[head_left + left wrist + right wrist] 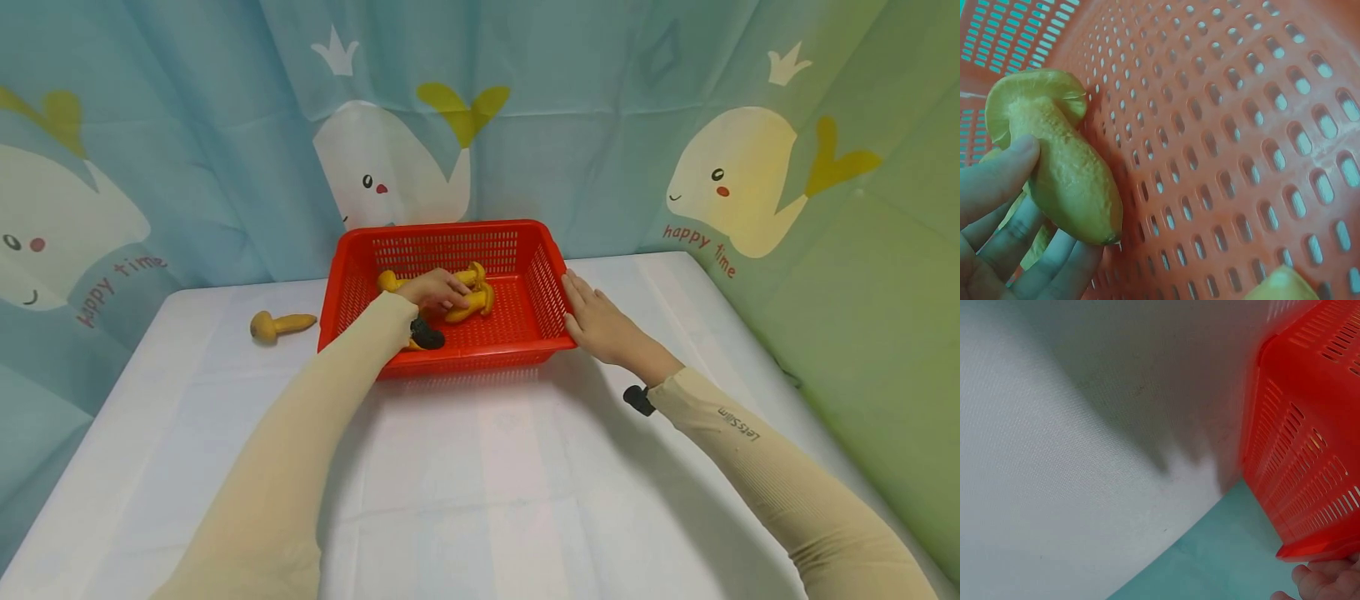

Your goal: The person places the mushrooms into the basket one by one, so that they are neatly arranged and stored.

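A red perforated plastic basket [480, 357] stands at the back of the table, with several yellow mushrooms in it. My left hand [435, 290] reaches inside and grips one yellow mushroom [474, 306]. In the left wrist view the thumb presses on the held mushroom's stem [1072, 175] while the other fingers lie behind it. Another mushroom [387, 282] lies at the basket's left, and the tip of one [1282, 287] shows low in the left wrist view. My right hand [609, 331] rests with straight fingers against the basket's right rim; only its fingertips [1319, 579] show in the right wrist view.
One mushroom [279, 326] lies on the white-clothed table [465, 492], left of the basket. A blue curtain [577, 167] with printed whales hangs right behind the basket, and a green one [885, 333] borders the right side.
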The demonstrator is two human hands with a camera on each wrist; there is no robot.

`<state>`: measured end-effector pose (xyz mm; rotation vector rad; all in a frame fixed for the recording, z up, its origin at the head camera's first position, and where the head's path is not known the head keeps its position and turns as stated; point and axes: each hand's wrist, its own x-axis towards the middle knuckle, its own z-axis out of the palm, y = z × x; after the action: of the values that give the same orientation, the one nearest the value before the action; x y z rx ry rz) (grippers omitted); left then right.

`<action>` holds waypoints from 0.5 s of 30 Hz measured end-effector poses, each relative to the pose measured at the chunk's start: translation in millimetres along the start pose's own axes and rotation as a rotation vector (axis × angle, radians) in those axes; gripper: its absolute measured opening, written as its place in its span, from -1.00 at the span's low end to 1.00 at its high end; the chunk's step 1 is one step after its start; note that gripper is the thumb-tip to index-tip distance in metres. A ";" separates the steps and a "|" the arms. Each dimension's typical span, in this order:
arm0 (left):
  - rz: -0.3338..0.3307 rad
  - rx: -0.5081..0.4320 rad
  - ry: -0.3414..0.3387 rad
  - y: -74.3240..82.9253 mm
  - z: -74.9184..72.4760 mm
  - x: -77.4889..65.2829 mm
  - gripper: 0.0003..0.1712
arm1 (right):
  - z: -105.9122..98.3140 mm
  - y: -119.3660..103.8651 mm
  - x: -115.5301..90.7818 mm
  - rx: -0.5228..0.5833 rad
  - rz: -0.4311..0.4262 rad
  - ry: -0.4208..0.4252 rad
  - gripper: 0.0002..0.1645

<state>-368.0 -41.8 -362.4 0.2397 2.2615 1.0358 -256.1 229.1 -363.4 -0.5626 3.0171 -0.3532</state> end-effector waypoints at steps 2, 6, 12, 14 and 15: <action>0.005 0.030 0.009 1.8 2.9 1.3 -0.48 | 0.2 0.2 -0.2 -0.002 0.002 -0.001 -0.24; 0.033 0.056 0.027 -9.3 3.9 25.8 -0.50 | 0.4 0.5 -0.2 -0.003 0.006 0.000 -0.24; 0.088 0.012 -0.005 -59.8 -13.3 116.7 -0.54 | 0.4 0.6 0.3 -0.009 0.001 0.005 -0.24; 0.071 0.021 0.008 -72.3 -14.0 143.6 -0.54 | 0.2 0.5 0.4 -0.010 0.000 0.003 -0.24; 0.069 0.014 0.006 -75.4 -14.5 149.6 -0.55 | 0.1 0.6 0.4 -0.012 -0.001 0.003 -0.24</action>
<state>-487.2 -41.0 -481.0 0.3224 2.2811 1.0573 -256.7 229.4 -363.6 -0.5650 3.0240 -0.3369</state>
